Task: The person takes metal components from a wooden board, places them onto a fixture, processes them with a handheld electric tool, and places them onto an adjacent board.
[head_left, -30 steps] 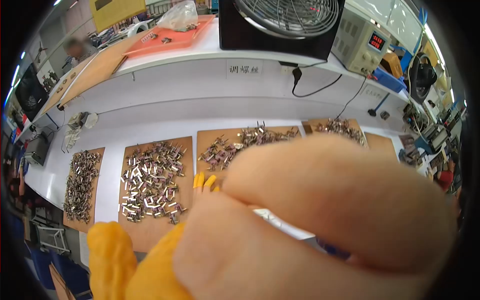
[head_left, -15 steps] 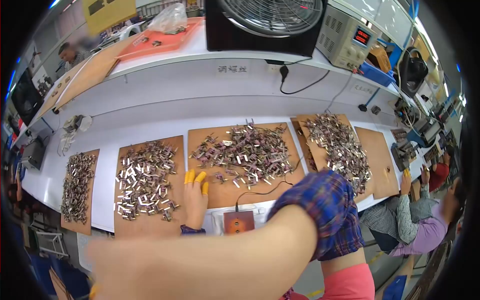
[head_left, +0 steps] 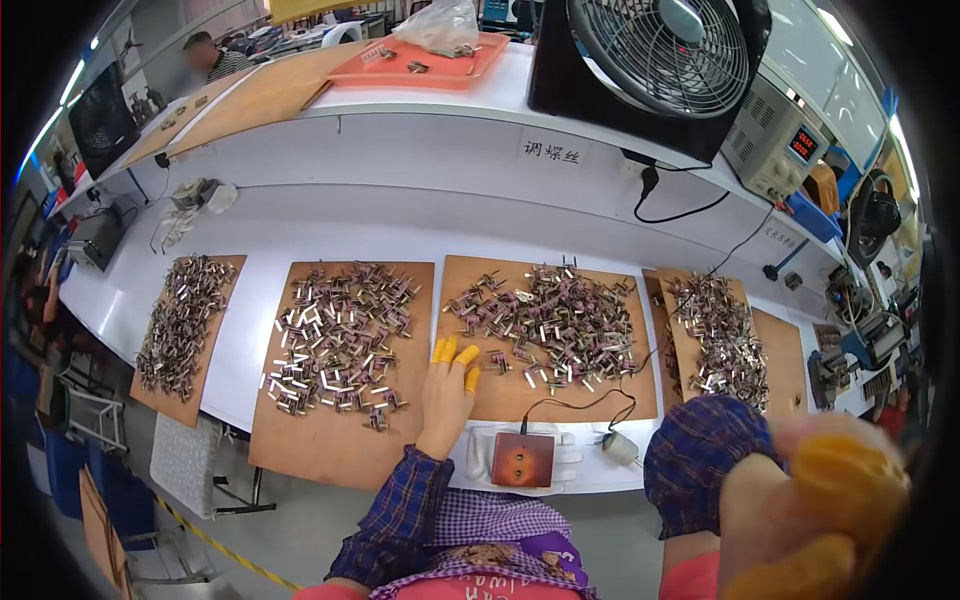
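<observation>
Yellow fingertip covers [head_left: 467,354] capped the left hand [head_left: 450,395], whose fingers lay loosely extended on the left edge of a brown rectangular board [head_left: 500,405], nothing seen held. One small metal-and-purple part [head_left: 497,361] sat just right of those fingertips, its long axis too small to tell. Beyond it and rightward, a heap of metal-and-purple parts [head_left: 560,325] ran longest left to right. Left hand was clearly nearer; right hand [head_left: 800,490] hung raised, well right of the heap, too blurred to tell its grip. Left of the left fingers: silvery metal parts [head_left: 345,335] heaped on another board. Right of the left wrist: square red-brown box [head_left: 523,470] above the white worktop [head_left: 262,300]. White label [head_left: 552,150], beyond the fingers, read 调螺丝. Second label [head_left: 780,236], farther right, was too small to read. No brands made out.
</observation>
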{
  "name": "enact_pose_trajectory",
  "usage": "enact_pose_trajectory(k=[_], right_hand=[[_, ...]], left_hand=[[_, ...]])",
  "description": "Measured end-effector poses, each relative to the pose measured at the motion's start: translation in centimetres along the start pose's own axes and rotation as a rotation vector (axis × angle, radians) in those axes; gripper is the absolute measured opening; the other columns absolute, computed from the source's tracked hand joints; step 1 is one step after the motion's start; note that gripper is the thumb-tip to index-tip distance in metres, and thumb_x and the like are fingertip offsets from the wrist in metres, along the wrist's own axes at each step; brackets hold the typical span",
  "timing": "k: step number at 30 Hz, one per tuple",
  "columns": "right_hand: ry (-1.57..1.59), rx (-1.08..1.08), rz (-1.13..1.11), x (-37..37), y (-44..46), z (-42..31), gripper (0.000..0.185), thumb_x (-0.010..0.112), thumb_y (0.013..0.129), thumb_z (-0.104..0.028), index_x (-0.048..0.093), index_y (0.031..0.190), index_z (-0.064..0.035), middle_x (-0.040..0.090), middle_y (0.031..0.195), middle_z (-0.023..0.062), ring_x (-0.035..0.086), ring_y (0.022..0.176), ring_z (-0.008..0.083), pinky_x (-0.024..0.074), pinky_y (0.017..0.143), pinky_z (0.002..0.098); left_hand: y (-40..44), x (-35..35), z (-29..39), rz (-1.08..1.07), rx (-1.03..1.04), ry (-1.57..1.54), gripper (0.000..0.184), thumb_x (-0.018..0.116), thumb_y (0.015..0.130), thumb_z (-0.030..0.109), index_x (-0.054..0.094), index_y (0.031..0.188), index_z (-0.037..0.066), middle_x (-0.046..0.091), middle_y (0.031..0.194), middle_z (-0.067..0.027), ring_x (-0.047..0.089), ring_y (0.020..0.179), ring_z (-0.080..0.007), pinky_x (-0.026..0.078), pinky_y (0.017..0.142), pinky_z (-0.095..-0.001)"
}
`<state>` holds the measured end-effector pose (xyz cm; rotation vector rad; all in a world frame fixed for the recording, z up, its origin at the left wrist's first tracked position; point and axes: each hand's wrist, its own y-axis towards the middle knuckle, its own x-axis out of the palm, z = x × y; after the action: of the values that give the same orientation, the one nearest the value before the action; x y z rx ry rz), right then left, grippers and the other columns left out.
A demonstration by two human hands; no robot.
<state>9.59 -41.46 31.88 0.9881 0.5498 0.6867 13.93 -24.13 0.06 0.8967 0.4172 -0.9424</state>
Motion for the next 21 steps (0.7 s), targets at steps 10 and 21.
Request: enact_pose_trajectory(k=[10, 21], right_hand=[[-0.006, 0.474, -0.246, 0.1, -5.2, 0.6, 0.012, 0.062, 0.082, -0.008, 0.063, 0.092, -0.0013, 0.064, 0.085, 0.0082, 0.056, 0.064, 0.0180, 0.0472, 0.059, 0.0266], [0.438, 0.599, -0.869, 26.8, -28.6, -2.9, 0.037, 0.055, 0.087, -0.039, 0.065, 0.114, -0.0161, 0.054, 0.127, 0.0115, 0.052, 0.109, 0.0330, 0.0371, 0.094, 0.0474]], left_hand=[[-0.7, 0.7, -0.6, -0.079, -0.037, 0.048, 0.048, 0.065, 0.078, 0.011, 0.051, 0.123, -0.002, 0.048, 0.132, -0.0203, 0.044, 0.124, -0.0360, 0.036, 0.104, -0.0392], [-0.3, 0.7, 0.1, -0.146, -0.061, 0.081, 0.091, 0.072, 0.075, 0.022, 0.019, 0.142, -0.009, 0.027, 0.144, -0.0297, 0.025, 0.135, -0.0439, 0.023, 0.112, -0.0445]])
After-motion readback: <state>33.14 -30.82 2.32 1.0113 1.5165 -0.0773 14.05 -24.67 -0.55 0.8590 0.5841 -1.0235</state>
